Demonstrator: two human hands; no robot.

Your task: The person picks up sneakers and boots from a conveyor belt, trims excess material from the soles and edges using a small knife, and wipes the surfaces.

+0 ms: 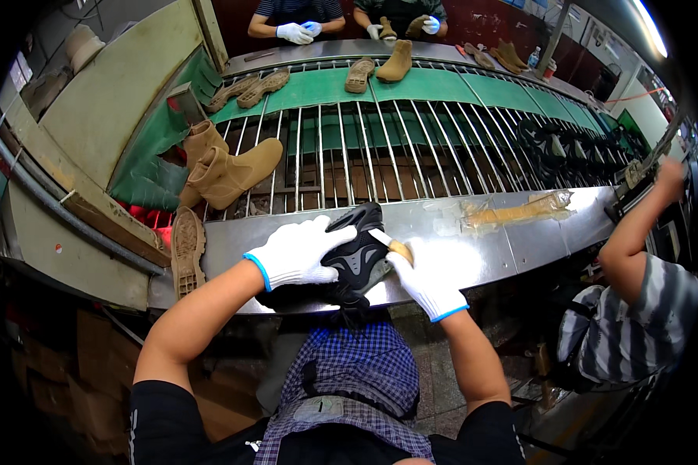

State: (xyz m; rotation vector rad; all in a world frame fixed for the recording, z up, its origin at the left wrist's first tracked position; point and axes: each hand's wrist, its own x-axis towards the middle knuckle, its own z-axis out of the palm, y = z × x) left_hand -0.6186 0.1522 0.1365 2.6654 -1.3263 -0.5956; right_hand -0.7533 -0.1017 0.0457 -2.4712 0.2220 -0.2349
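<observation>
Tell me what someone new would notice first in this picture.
Two white-gloved hands at the centre: the left hand steadies a black shoe on the shiny steel bench edge, while the right hand holds a small wooden-handled brush against it. Tan suede boots lie on the barred conveyor, left.

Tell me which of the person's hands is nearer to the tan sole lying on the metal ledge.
Left. The left hand rests on the black shoe, just right of the tan sole. The right hand, holding a brush, is on the shoe's far side.

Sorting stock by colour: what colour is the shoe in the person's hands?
Black shoe, with grey panels; clearest in the head view.
</observation>
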